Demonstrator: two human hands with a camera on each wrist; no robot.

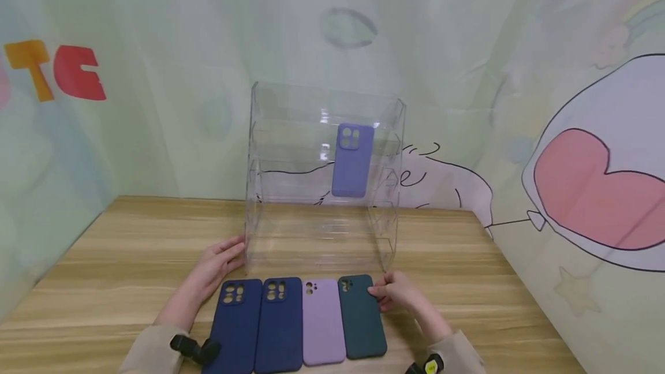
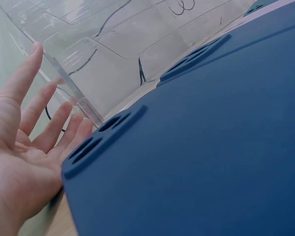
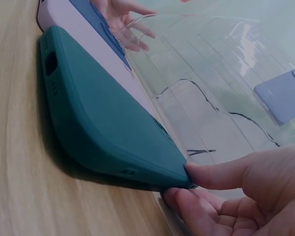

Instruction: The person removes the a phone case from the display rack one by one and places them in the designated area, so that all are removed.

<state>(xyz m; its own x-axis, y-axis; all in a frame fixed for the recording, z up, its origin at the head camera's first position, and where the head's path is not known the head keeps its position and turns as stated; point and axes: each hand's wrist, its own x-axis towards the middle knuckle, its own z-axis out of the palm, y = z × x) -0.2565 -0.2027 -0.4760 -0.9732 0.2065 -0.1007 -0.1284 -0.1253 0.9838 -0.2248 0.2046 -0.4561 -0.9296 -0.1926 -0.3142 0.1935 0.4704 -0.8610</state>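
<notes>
My right hand (image 1: 397, 292) pinches the upper right corner of a dark green phone case (image 1: 362, 319) between thumb and fingers. That case lies at the right end of a row, beside a light purple phone case (image 1: 323, 322) and two navy blue phone cases (image 1: 279, 328). At the left, my left hand (image 1: 220, 264) touches the lower left side of a clear acrylic display rack (image 1: 312, 258), its fingers spread and fairly straight in the left wrist view. A periwinkle phone case (image 1: 353, 163) stands upright in an upper tier of the rack, right of its middle.
The wooden table (image 1: 130, 258) carries the rack at its back and the row of cases in front. Behind it hangs a printed curtain (image 1: 182, 103) with a balloon and letters. Dark wrist straps sit on both sleeves.
</notes>
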